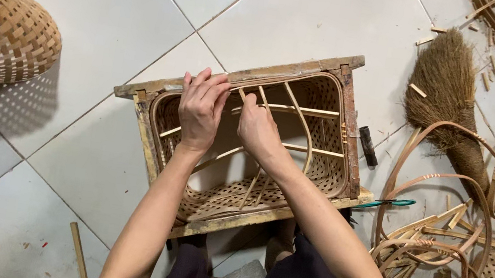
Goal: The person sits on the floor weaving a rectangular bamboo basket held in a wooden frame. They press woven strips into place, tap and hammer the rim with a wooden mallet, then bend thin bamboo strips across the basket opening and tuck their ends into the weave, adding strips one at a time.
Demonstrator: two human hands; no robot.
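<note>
Woven bamboo basket (pixel 321 170) sits in a rectangular wooden frame (pixel 240 79) on the tiled floor (pixel 114 27).

Left hand (pixel 201 109) lies flat, fingers extended, pressing the far rim.

Right hand (pixel 257 127), just beside it, pinches a thin bamboo strip (pixel 242 95).

Best kept pinned while the strip seats.

Strip's tip hidden under fingers.

Two hands (pixel 201 109), one framed basket (pixel 334 171), one broom (pixel 446 97), one scissors (pixel 388 202).
</note>
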